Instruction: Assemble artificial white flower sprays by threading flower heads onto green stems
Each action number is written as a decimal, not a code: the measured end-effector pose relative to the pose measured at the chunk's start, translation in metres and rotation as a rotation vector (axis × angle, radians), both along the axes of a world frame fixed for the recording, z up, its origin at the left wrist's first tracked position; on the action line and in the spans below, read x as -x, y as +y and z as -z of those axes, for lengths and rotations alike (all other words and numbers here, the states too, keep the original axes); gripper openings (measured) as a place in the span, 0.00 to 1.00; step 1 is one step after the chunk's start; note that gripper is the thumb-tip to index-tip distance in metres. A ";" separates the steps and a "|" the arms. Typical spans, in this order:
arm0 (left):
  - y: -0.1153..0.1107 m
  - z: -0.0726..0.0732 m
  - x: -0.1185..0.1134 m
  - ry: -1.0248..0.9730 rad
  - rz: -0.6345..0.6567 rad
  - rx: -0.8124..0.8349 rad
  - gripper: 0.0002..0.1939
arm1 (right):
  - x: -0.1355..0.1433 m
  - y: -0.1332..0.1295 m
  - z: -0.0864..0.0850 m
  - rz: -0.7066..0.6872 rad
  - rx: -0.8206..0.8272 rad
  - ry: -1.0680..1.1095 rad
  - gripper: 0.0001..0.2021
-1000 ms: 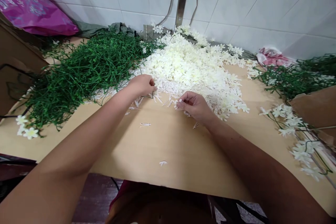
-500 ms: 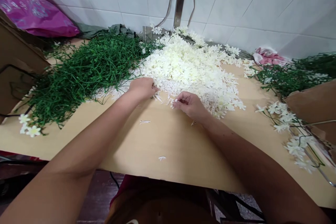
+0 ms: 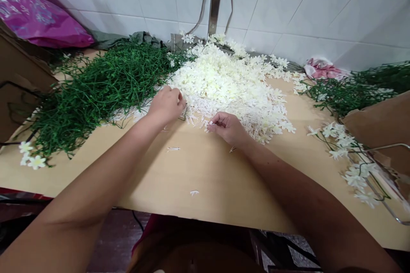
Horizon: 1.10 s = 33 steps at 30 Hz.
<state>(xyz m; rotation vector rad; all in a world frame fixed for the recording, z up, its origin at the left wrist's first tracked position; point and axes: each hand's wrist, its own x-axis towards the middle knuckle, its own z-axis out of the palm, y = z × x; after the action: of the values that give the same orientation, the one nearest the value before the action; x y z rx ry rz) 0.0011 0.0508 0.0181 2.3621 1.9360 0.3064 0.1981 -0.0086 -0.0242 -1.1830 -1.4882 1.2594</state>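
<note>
Fingers of the right hand (image 3: 231,131) are pressed together at the tips, pinching what looks like a small white piece (image 3: 211,123); it sits between thumb and forefinger, on the side toward the left hand (image 3: 164,104). That hand's fingers are curled, with a thin green stem (image 3: 185,114) just beside their tips; whether they grip it, I cannot tell. Slender white pieces (image 3: 248,113) lie loose on the tabletop (image 3: 205,166), just beyond the two hands. Behind them spreads a large heap of white blossoms (image 3: 221,72), and left of it a thick tangle of green stems (image 3: 112,76), mostly bare. By the look of it, much is still unjoined: only a few blossoms show on stems, in the flowered sprays (image 3: 357,177) near the cardboard (image 3: 381,126) at right and perhaps the small cluster (image 3: 36,162) at left. Farther out are a pink bag (image 3: 48,19) and a tiled wall (image 3: 288,4).
</note>
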 end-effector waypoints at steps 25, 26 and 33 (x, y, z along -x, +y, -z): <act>-0.019 0.004 -0.028 -0.961 0.181 0.396 0.05 | -0.018 0.013 0.000 0.145 0.118 0.316 0.18; -0.020 0.007 -0.030 -0.964 0.204 0.387 0.05 | -0.018 0.013 0.000 0.140 0.119 0.324 0.18; -0.026 0.015 -0.034 -1.030 0.240 0.515 0.11 | -0.013 0.017 0.001 0.150 0.133 0.347 0.19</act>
<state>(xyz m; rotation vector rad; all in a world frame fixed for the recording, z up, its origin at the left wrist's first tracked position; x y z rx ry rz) 0.0348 0.0246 0.0026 1.5586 1.0586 0.7135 0.2113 0.0082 -0.0253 -1.0740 -1.0582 1.3949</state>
